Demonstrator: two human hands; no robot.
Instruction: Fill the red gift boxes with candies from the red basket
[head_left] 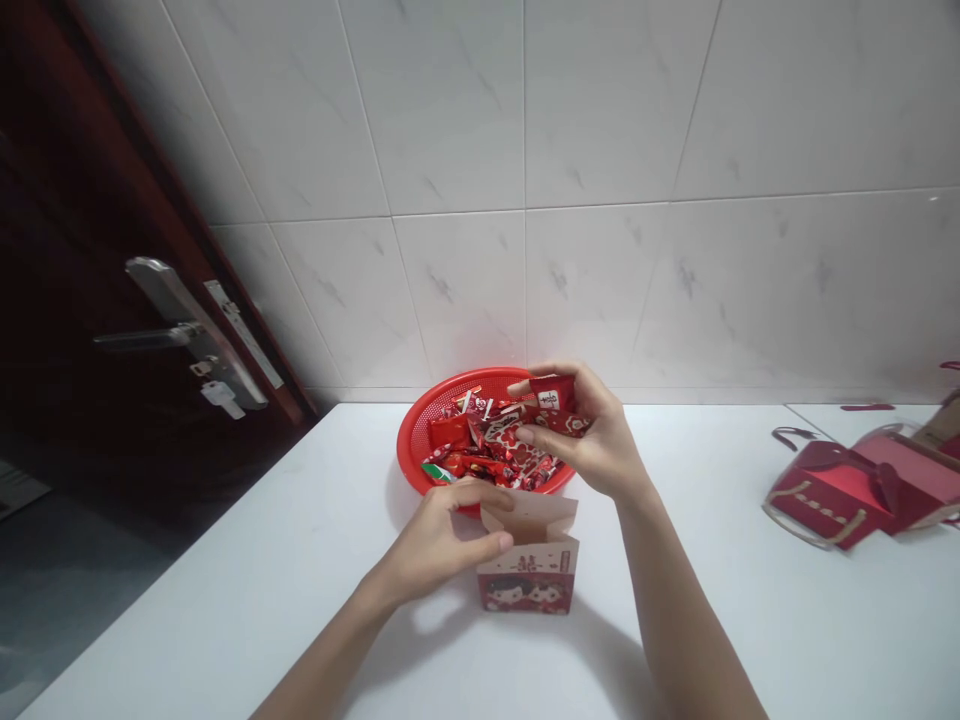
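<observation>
A small open-topped paper box (527,590) with cartoon figures on its red lower part stands upright on the white table. My left hand (448,535) grips its upper left edge between thumb and fingers. Behind the box, a red plastic basket (411,445) holds many wrapped sweets (480,455), mostly red. Over the basket's right side, my right hand (585,430) is closed around red candy packets (553,394); how many it holds is unclear.
Red and pink gift boxes (844,490) with rope handles lie at the right of the table (262,560). A tiled wall (457,290) rises behind. At the left is a dark door with a metal handle (176,325) and keys (221,397).
</observation>
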